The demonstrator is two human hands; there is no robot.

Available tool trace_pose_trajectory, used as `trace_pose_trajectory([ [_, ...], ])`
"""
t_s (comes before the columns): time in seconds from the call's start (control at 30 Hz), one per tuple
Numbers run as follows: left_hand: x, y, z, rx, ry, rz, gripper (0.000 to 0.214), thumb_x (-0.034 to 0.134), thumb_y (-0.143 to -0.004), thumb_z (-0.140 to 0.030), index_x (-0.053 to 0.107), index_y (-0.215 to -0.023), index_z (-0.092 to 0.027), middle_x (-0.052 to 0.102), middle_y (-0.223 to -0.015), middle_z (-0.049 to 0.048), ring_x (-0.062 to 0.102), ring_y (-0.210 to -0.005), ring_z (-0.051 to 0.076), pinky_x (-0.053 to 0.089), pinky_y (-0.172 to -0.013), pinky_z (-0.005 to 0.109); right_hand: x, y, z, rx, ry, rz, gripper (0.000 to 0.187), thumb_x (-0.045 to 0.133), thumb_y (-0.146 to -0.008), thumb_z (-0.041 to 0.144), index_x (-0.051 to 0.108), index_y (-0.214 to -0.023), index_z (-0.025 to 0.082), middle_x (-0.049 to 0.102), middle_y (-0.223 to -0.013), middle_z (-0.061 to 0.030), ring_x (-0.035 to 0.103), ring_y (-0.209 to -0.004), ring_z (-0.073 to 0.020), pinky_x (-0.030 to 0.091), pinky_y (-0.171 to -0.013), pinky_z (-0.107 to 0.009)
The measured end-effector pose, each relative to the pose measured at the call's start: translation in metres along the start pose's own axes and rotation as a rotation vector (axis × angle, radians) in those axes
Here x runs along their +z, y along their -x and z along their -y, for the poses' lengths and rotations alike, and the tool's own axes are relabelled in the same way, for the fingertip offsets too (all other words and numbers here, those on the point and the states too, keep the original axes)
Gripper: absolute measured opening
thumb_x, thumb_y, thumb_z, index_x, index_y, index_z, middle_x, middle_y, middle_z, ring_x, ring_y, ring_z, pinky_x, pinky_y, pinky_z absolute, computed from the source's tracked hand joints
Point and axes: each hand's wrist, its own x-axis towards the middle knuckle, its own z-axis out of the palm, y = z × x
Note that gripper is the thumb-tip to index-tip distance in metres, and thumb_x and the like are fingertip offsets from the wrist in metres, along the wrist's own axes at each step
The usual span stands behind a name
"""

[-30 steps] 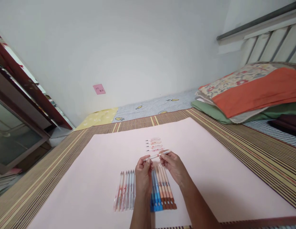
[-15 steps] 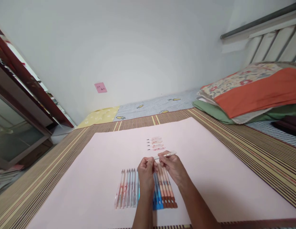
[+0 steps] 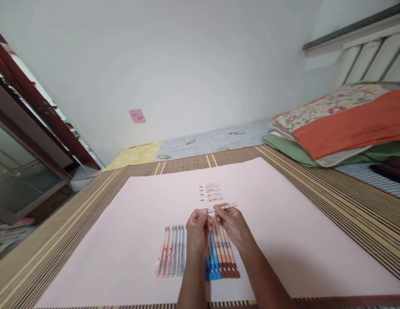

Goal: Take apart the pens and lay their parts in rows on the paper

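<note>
The left hand [image 3: 197, 221] is nearly closed, thumb and fingertips pinched on one end of a slim whitish pen [image 3: 232, 206]. The right hand [image 3: 230, 221] pinches the same pen further along, its other fingers curled in. The pen is held up between the two, slightly tilted, its right end poking out past the right hand; the left end is mostly lost among the fingers, and I can't make out its tip.

Just beyond the hands, four pale pens with dark tips [image 3: 211, 194] lie side by side, tips toward the left; their markings are too small to read. On the near side is a row of upright-lying pens: clear, patterned ones [image 3: 170, 253] at left, then blue pens [image 3: 213, 259], partly covered by the left wrist and forearm, then peach pens with brown ends [image 3: 228, 255]. I can't count the blue ones for certain.

All this rests on a pale pink sheet [image 3: 122, 240] over a striped mat [image 3: 71, 223]. Further off, a floral and orange pillow [image 3: 348, 122] is cut off at the right, and the handwriting on a pink note [image 3: 137, 116] on the wall is illegible.
</note>
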Motion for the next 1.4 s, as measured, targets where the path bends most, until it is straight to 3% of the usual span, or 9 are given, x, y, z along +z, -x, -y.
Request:
trace_pose_trajectory([
  [0.13, -0.0050, -0.0027, 0.0036, -0.058, -0.122, -0.109, 0.067, 0.060, -0.077, -0.082, 0.061, -0.069, -0.016, 0.045, -0.043, -0.0033, 0.032, -0.038, 0.008, 0.016, -0.042, 0.024, 0.0002, -0.0017, -0.0034, 0.018, -0.001, 0.005, 0.042, 0.094, -0.058, 0.049, 0.072, -0.071, 0.015, 0.059, -0.059, 0.0025, 0.048, -0.055, -0.0097, 0.037, -0.056, -0.026],
  [0.33, -0.0017, -0.0004, -0.0023, -0.001, -0.021, 0.031, 0.054, 0.091, -0.064, -0.049, 0.067, -0.100, -0.017, 0.063, -0.065, -0.0027, 0.046, -0.049, 0.007, 0.030, -0.050, 0.020, -0.0017, -0.0047, -0.0058, 0.019, -0.009, -0.043, 0.045, 0.096, -0.054, 0.050, 0.068, -0.063, 0.016, 0.059, -0.057, 0.0020, 0.047, -0.054, -0.0097, 0.036, -0.056, -0.027],
  [0.5, -0.0023, -0.0010, -0.0010, -0.042, -0.076, -0.041, 0.057, 0.073, -0.075, -0.071, 0.062, -0.073, -0.014, 0.054, -0.049, -0.0018, 0.035, -0.039, 0.006, 0.019, -0.043, 0.021, -0.0017, -0.0021, -0.0043, 0.028, -0.008, -0.001, 0.042, 0.095, -0.057, 0.049, 0.071, -0.068, 0.016, 0.058, -0.058, 0.0025, 0.047, -0.056, -0.0103, 0.038, -0.057, -0.028],
  [0.67, -0.0023, -0.0007, -0.0057, -0.011, -0.018, 0.030, 0.060, 0.084, -0.070, -0.055, 0.067, -0.111, -0.016, 0.067, -0.071, 0.0004, 0.039, -0.044, 0.005, 0.022, -0.044, 0.019, -0.0030, -0.0043, -0.0072, 0.038, -0.018, -0.066, 0.043, 0.096, -0.055, 0.049, 0.068, -0.062, 0.016, 0.059, -0.058, 0.0017, 0.047, -0.055, -0.0100, 0.037, -0.056, -0.027],
  [0.77, -0.0023, -0.0013, -0.0043, 0.003, 0.000, 0.040, 0.047, 0.090, -0.065, -0.043, 0.066, -0.095, -0.016, 0.067, -0.069, -0.0003, 0.038, -0.044, 0.003, 0.023, -0.044, 0.018, -0.0029, -0.0044, -0.0063, 0.039, -0.013, -0.060, 0.043, 0.096, -0.055, 0.048, 0.069, -0.063, 0.016, 0.060, -0.059, 0.0011, 0.048, -0.056, -0.0102, 0.038, -0.057, -0.028],
  [0.87, -0.0029, -0.0022, -0.0008, -0.003, -0.006, -0.008, 0.045, 0.085, -0.071, -0.053, 0.061, -0.077, -0.015, 0.062, -0.060, -0.0007, 0.037, -0.042, 0.004, 0.023, -0.043, 0.018, -0.0022, -0.0033, -0.0053, 0.034, -0.010, -0.051, 0.043, 0.096, -0.054, 0.048, 0.071, -0.065, 0.015, 0.061, -0.060, 0.0010, 0.048, -0.057, -0.0104, 0.038, -0.058, -0.027],
  [1.03, -0.0034, -0.0022, -0.0032, -0.049, 0.054, 0.030, 0.055, 0.088, -0.067, -0.051, 0.068, -0.103, -0.015, 0.066, -0.070, 0.0003, 0.044, -0.045, 0.005, 0.024, -0.043, 0.017, -0.0031, -0.0027, -0.0065, 0.020, -0.021, -0.046, 0.042, 0.096, -0.056, 0.047, 0.070, -0.065, 0.016, 0.060, -0.059, 0.0016, 0.048, -0.056, -0.0100, 0.038, -0.058, -0.027],
  [1.27, -0.0035, -0.0035, 0.0001, -0.075, -0.002, -0.049, 0.045, 0.085, -0.070, -0.053, 0.060, -0.072, -0.015, 0.058, -0.052, -0.0017, 0.038, -0.039, 0.004, 0.023, -0.042, 0.018, -0.0036, -0.0031, -0.0063, 0.024, 0.009, -0.046, 0.042, 0.096, -0.056, 0.048, 0.072, -0.068, 0.016, 0.061, -0.060, 0.0011, 0.049, -0.057, -0.0109, 0.038, -0.058, -0.028],
  [1.4, -0.0038, -0.0046, 0.0009, -0.100, 0.012, -0.032, 0.048, 0.086, -0.067, -0.054, 0.065, -0.085, -0.015, 0.063, -0.061, -0.0002, 0.045, -0.043, 0.006, 0.023, -0.041, 0.018, -0.0045, -0.0041, -0.0070, 0.024, -0.008, -0.075, 0.042, 0.096, -0.055, 0.047, 0.072, -0.069, 0.016, 0.062, -0.061, 0.0008, 0.049, -0.057, -0.0109, 0.037, -0.057, -0.028],
])
